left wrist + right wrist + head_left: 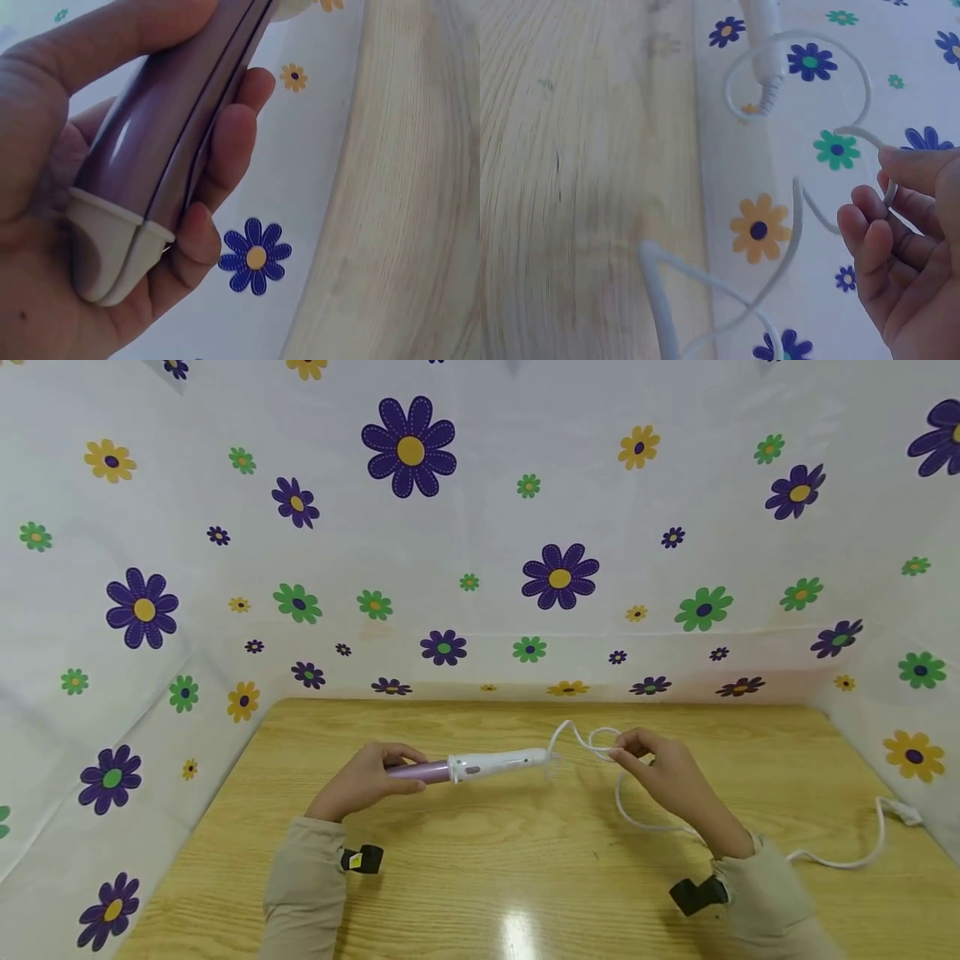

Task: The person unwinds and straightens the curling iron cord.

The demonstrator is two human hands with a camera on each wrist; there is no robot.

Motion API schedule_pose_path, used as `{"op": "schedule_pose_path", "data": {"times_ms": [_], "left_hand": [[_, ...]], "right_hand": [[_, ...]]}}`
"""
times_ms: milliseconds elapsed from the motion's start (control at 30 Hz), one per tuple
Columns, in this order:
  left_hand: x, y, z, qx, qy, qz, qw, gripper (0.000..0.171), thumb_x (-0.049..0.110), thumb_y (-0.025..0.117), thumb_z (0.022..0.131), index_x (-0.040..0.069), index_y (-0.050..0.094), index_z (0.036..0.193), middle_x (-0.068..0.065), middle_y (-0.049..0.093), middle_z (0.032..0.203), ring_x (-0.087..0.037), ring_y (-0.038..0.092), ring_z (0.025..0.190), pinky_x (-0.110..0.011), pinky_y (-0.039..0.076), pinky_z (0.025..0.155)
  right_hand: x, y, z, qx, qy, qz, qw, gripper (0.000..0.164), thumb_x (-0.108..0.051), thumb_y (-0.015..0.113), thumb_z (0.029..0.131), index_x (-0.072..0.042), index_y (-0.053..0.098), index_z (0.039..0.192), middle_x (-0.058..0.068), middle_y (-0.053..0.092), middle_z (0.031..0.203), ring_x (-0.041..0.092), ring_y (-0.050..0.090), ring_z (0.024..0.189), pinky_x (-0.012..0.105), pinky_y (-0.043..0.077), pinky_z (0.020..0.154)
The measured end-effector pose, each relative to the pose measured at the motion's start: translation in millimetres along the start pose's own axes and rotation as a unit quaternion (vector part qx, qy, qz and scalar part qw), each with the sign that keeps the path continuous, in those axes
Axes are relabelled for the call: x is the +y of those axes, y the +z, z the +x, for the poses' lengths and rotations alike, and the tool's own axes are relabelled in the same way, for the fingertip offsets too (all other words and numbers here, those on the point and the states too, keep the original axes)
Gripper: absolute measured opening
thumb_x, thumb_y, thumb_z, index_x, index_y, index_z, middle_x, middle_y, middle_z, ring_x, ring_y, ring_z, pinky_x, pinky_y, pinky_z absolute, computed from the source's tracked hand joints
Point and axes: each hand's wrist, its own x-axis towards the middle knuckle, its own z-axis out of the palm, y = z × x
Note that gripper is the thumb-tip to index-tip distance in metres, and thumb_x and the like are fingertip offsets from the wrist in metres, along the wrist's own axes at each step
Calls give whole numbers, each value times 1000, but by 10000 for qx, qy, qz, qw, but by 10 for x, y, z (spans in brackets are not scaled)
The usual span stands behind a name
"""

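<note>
A hair straightener (498, 765) with a purple barrel and a white handle hangs above the table, roughly level. My left hand (367, 779) grips it around the purple end, thumb on one side and fingers curled on the other. In the left wrist view, the two purple halves of the straightener (172, 112) lie closed together, with white end caps. From the handle's other end runs a thin white cord (567, 727). My right hand (667, 772) pinches this cord between thumb and fingers, and the cord loops in the air around it, as the right wrist view shows.
The wooden table (480, 877) spreads beneath both hands. Toward its right edge the cord ends in a white plug (905, 812). A white sheet (480, 527) printed with flowers rises behind the table and at both sides.
</note>
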Motion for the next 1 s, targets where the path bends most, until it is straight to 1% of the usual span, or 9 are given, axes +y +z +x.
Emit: {"op": "schedule_pose_path", "data": {"times_ms": [167, 267, 367, 500, 600, 700, 800, 933, 1000], "left_hand": [[-124, -47, 21, 113, -113, -119, 9998, 36, 26, 77, 82, 11, 69, 114, -13, 68, 103, -22, 60, 88, -31, 49, 74], [-219, -56, 38, 163, -257, -253, 9992, 37, 25, 77, 82, 9, 68, 114, -13, 68, 103, -22, 60, 87, -31, 49, 74], [-306, -45, 62, 166, -443, -286, 9985, 36, 23, 77, 82, 8, 68, 114, -13, 68, 103, -22, 60, 89, -31, 50, 76], [-387, -17, 96, 189, -576, -113, 9981, 36, 21, 78, 80, 9, 69, 112, -12, 68, 105, -21, 60, 90, -32, 50, 79], [-427, -1, 103, 196, -628, -64, 9978, 36, 19, 80, 79, 9, 70, 112, -13, 68, 107, -22, 60, 90, -33, 50, 80], [-454, 9, 111, 162, -671, -108, 9976, 37, 20, 80, 78, 10, 69, 112, -13, 67, 107, -22, 59, 91, -33, 48, 81], [-487, 23, 122, 86, -662, -159, 9976, 38, 21, 80, 78, 11, 68, 112, -12, 67, 106, -22, 59, 92, -31, 46, 80], [-536, 46, 130, -73, -616, -174, 9979, 40, 22, 81, 78, 10, 67, 113, -14, 66, 108, -22, 58, 93, -31, 45, 80], [-549, 55, 127, -123, -587, -120, 9981, 40, 22, 80, 78, 10, 67, 113, -14, 66, 110, -22, 58, 95, -31, 44, 80]], "right_hand": [[142, -234, -148, 50, -32, -208, 9998, 11, -22, 63, 94, -11, 65, 94, 2, 69, 87, 2, 57, 75, 23, 45, 59], [252, -324, -218, 43, -41, -313, 9995, 11, -21, 64, 93, -11, 65, 92, 2, 69, 85, 1, 57, 74, 23, 44, 58], [369, -349, -255, -13, -170, -568, 9982, 8, -19, 67, 91, -11, 67, 89, 0, 69, 81, 4, 59, 73, 24, 44, 59], [525, -301, -272, -385, -196, -1036, 9937, 6, -19, 69, 88, -14, 67, 87, -8, 65, 76, 2, 56, 69, 23, 43, 59], [606, -225, -268, -883, -57, -1129, 9897, 7, -21, 69, 89, -15, 66, 87, -9, 63, 74, 0, 50, 66, 23, 42, 58], [660, -151, -262, -1270, 20, -1056, 9863, 6, -20, 67, 89, -14, 67, 88, -9, 63, 76, 0, 48, 66, 23, 42, 59], [702, -91, -258, -1512, -12, -873, 9846, 6, -18, 67, 89, -12, 68, 91, -7, 66, 80, 0, 52, 69, 23, 45, 62], [733, -55, -264, -1728, -121, -470, 9838, 14, -16, 68, 89, -7, 70, 100, -4, 68, 85, 2, 57, 74, 23, 48, 66], [739, -65, -272, -1784, -132, -232, 9836, 18, -15, 66, 90, -5, 69, 105, -2, 67, 87, 3, 57, 76, 23, 48, 66]]}}
